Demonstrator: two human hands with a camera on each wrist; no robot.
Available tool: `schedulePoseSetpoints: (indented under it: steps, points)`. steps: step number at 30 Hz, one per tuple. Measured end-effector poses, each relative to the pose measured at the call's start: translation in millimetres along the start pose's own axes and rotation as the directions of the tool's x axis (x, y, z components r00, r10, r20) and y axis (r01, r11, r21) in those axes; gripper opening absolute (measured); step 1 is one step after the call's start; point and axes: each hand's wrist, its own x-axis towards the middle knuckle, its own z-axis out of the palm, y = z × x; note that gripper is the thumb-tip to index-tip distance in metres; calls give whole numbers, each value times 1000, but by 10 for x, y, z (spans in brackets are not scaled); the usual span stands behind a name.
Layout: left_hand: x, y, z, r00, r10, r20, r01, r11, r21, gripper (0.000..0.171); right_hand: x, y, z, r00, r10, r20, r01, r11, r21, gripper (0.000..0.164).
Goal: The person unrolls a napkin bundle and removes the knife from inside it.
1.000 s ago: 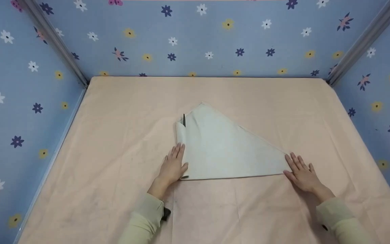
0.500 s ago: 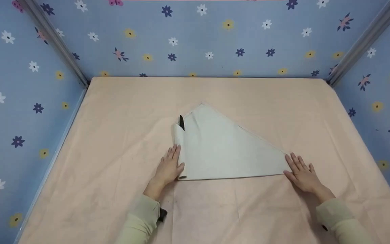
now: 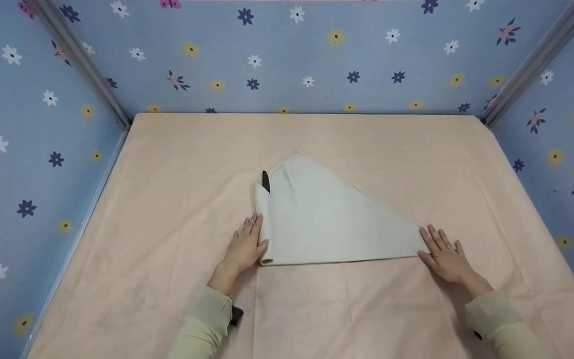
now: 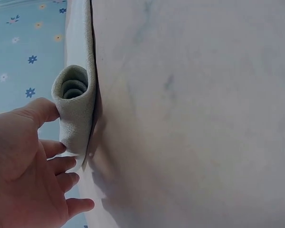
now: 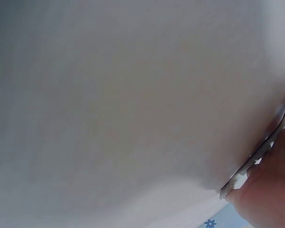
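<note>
A pale, folded cloth point(image 3: 332, 214) lies on the table, rolled up along its left edge. In the left wrist view the near end of the roll point(image 4: 75, 118) shows spiral layers. From its far end sticks a dark, pointed piece point(image 3: 266, 182); the rest is hidden. My left hand point(image 3: 244, 247) rests along the roll's left side, fingers fairly straight and thumb at the near end. With spread fingers, my right hand point(image 3: 446, 257) lies on the cloth's right corner. The right wrist view catches only part of that hand point(image 5: 270, 180) at the cloth edge.
A peach cover point(image 3: 167, 164) with creases spreads over the table. Blue flowered panels point(image 3: 287, 60) stand at the back and both sides, with grey posts point(image 3: 87, 65) at the back corners.
My left hand has shifted slightly left, and the roll has moved left with it. The dark piece now leans left and shows wider. My right hand has stayed in place.
</note>
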Motion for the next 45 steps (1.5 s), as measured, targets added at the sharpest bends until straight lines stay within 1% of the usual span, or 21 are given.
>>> schedulePoseSetpoints:
  steps: [5,11,15,21,29,37,41,45]
  points:
    - [-13,18,-16,1000,9,-9,-8,1000,29,63,-2,1,5,1000,5,-3,-5,1000,-6,64]
    - [-26,61,-50,998,51,-46,-48,997,56,60,3,-1,12,1000,-5,-19,4,1000,-12,63]
    - [-21,86,-62,996,65,-61,-61,996,71,59,2,-3,16,1000,-8,-28,8,1000,-8,62]
    - [-1,120,-47,992,102,-79,-94,991,95,59,2,-3,15,1000,-3,-21,3,1000,-5,63]
    - [32,100,10,983,152,-98,-136,979,153,61,3,-5,12,1000,-7,-22,7,1000,-1,63]
    - [63,83,60,977,186,-100,-167,971,173,65,0,2,7,1000,-1,-9,1,1000,-2,63]
    - [80,87,82,979,187,-83,-168,966,197,67,-1,7,3,1000,1,-3,-1,1000,4,63]
    - [97,93,103,980,185,-71,-167,965,199,69,4,7,3,1000,7,0,-7,1000,-1,64]
